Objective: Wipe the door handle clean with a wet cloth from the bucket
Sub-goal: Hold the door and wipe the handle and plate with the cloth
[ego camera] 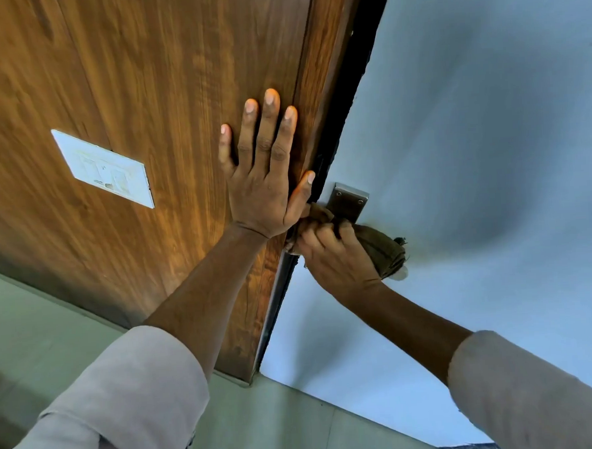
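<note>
Hands are working on either side of the dark door edge. One left hand [263,178] is lying flat and spread wide on the wooden panel [149,77], gripping nothing, its thumb reaching toward the edge. One right hand [337,256] is closing around a single brown cloth [383,245], bunched over the door handle [346,204] on the pale blue door [471,129]; the cloth is hiding the lever, leaving only the metal plate with two screws showing. One white switch plate [103,167] is sitting on the panel, well apart from the handle. Two grey sleeves are showing below.
</note>
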